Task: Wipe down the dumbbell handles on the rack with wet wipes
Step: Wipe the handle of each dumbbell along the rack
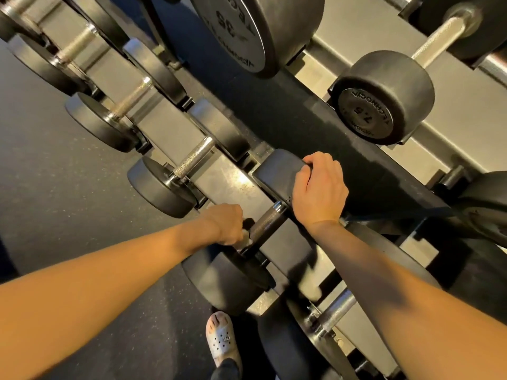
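The person is leaning over the rack (pixel 225 180), both bare arms reaching down to one dumbbell (pixel 270 218) lying in its cradle. The left grip (pixel 225 224) is closed around a white wet wipe (pixel 245 243), pressed onto the near end of the dumbbell's dark handle (pixel 265 222). Only a crumpled corner of the wipe pokes out under the knuckles, so it probably wraps the bar, though the fingers hide how far. The right grip (pixel 318 187) sits on the dumbbell's far head (pixel 275 174), fingers curled over its top edge and holding it. The near head (pixel 226 281) hangs just below the left wrist, towards the floor (pixel 68 187).

To the left of that dumbbell, more dumbbells with bright knurled handles line the same shelf; the closest neighbour (pixel 175 174) is just beside it. Above and to the right of it, on the higher shelf, rests a small dumbbell marked 7.5 (pixel 384 97). Below the near head, a foot in a white perforated clog (pixel 222 338) stands on the dark speckled floor.
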The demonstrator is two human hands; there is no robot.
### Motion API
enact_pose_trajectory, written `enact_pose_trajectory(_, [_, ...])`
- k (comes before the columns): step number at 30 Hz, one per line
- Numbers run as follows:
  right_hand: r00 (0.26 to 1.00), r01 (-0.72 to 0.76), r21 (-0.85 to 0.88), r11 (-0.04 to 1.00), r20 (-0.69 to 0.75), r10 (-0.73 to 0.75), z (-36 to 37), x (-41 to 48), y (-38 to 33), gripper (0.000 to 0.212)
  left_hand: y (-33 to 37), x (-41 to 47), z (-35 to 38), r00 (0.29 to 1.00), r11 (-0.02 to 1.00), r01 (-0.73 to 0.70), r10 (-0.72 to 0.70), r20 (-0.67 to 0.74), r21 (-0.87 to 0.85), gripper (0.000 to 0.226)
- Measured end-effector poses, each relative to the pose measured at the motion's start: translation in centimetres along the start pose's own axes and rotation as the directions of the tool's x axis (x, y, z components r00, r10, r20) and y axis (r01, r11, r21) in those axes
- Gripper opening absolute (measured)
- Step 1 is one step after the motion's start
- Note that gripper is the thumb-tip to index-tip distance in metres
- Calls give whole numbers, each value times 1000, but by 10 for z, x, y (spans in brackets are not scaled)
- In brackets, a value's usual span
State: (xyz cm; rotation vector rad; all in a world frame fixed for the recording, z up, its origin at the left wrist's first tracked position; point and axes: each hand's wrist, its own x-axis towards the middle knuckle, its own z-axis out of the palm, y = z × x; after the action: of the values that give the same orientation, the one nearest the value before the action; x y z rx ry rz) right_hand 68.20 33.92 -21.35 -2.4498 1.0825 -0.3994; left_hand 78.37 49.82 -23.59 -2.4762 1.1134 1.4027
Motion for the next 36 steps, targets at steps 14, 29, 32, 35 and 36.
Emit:
enact_pose_trajectory(14, [999,28,0,1000,-39,-27,3,0,2,11,16,55,19,995,410,73,-91,39,-909,12])
enact_pose_trajectory(29, [999,19,-14,1000,-29,-20,2,-1,3,10,68,22,38,862,655,-206,-230,-452,-727,21])
enact_pose_trajectory(32, [999,35,-6,999,-31,-35,2,-1,3,10,67,18,40,840,739,-93,-301,-451,-668,28])
enact_pose_trajectory(35, [999,40,-5,999,-22,-40,1,0,4,11,54,9,25,916,978,-39,-46,-399,-203,18])
enact_pose_trajectory(36, [999,37,-6,999,-18,-37,1,0,4,11,48,7,21,935,995,-33,-3,-355,-96,18])
